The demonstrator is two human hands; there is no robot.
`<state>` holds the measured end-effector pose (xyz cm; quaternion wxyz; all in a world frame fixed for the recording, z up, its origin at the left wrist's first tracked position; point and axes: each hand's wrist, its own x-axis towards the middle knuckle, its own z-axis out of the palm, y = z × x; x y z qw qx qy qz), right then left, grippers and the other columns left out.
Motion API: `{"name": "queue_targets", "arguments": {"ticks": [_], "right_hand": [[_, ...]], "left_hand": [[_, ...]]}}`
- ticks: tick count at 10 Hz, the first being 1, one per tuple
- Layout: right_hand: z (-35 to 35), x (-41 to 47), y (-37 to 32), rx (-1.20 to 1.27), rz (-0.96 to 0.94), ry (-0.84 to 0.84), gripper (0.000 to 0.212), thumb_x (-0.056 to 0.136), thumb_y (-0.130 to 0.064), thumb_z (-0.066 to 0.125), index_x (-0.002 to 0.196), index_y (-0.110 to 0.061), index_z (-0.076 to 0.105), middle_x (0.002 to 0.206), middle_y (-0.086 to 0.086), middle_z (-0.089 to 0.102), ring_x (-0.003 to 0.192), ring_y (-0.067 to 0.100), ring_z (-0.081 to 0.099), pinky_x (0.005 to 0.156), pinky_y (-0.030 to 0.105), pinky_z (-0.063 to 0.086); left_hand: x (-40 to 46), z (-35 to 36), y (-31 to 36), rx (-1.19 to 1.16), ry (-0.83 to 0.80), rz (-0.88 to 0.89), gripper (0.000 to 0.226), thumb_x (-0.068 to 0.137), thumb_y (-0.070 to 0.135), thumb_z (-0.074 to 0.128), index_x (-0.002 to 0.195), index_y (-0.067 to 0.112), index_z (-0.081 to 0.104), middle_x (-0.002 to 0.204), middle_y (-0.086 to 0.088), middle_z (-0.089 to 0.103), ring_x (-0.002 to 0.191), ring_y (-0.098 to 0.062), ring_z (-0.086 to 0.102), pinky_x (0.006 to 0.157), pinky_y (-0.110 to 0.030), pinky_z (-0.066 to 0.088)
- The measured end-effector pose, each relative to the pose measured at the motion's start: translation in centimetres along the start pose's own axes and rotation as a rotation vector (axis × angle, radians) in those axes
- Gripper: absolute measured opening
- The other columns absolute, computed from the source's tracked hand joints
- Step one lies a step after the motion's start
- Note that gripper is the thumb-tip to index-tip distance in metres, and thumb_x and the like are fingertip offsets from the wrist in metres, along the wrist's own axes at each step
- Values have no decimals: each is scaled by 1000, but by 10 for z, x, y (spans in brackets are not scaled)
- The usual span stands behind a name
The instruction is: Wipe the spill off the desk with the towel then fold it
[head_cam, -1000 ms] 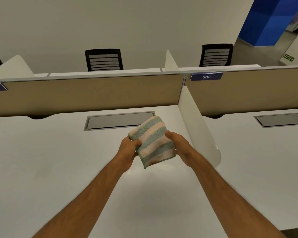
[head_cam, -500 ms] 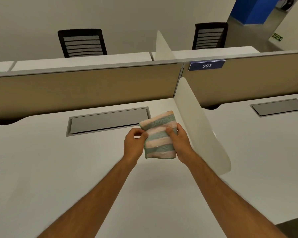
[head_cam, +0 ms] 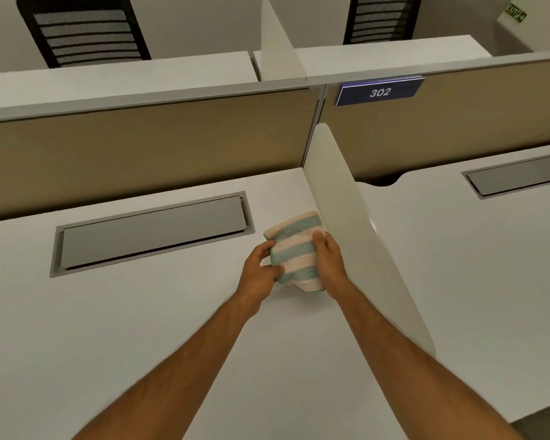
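The folded striped towel (head_cam: pixel 296 252), banded in pale pink and teal, is held between both hands low over the white desk (head_cam: pixel 140 328), on the right side of the desktop just beside the white side divider (head_cam: pixel 356 236). Whether its lower edge touches the desk surface cannot be told; a faint shadow lies under it. The left hand (head_cam: pixel 258 271) grips the towel's left edge, thumb and fingers curled round it. The right hand (head_cam: pixel 329 262) clasps the right edge, fingers wrapped over the top face of the cloth. Both bare forearms reach in from the near edge of the view.

To the left of the towel, a grey cable tray lid (head_cam: pixel 153 233) is set flush into the desktop. Beyond it stands a tan back partition (head_cam: pixel 140 154) with a grey top rail. Right of the divider is a neighbouring desk (head_cam: pixel 458 265) with its own grey cable lid (head_cam: pixel 518 176). A blue number plate (head_cam: pixel 379 91) reading 302 hangs on the partition above it. Two black mesh-backed chairs (head_cam: pixel 83 30) stand on the far side.
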<state>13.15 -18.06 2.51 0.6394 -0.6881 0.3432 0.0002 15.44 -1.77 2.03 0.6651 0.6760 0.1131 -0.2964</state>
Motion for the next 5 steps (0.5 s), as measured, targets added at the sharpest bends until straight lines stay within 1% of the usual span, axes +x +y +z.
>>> {"name": "queue_targets", "arguments": {"ticks": [1, 2, 3, 4, 5], "right_hand": [[1, 26, 23, -197, -5, 34, 41, 108, -38, 38, 138, -13, 52, 130, 11, 64, 117, 28, 61, 101, 44, 51], [-1, 34, 33, -262, -12, 39, 41, 108, -36, 41, 139, -12, 50, 131, 11, 62, 119, 29, 59, 103, 44, 48], [-4, 34, 40, -396, -46, 72, 51, 107, -35, 43, 150, -7, 38, 143, 15, 50, 131, 32, 49, 112, 46, 41], [-3, 26, 33, -505, -120, 122, 60, 106, -33, 47, 156, -6, 26, 153, 15, 36, 139, 30, 37, 117, 43, 34], [-1, -2, 5, -525, -274, 40, 52, 104, -24, 53, 152, -12, 35, 154, 11, 36, 139, 28, 37, 114, 40, 36]], "left_hand": [[21, 6, -16, 104, -38, -29, 63, 93, -14, 61, 145, 20, 52, 139, 1, 59, 121, -22, 64, 92, -39, 62], [27, 6, -23, 165, -58, -26, 61, 94, -11, 62, 146, 19, 52, 140, -1, 59, 121, -25, 65, 91, -35, 62], [28, -2, -21, 287, -63, 28, 52, 96, -2, 68, 142, 18, 54, 139, 1, 61, 111, -20, 69, 87, -27, 59], [19, -12, -13, 408, -41, 66, 53, 98, 9, 70, 146, 22, 52, 138, 6, 57, 111, -14, 62, 86, -21, 52], [-11, -31, 7, 510, 40, 142, 57, 99, 14, 69, 152, 23, 48, 148, 3, 56, 125, -17, 57, 93, -27, 47]]}}
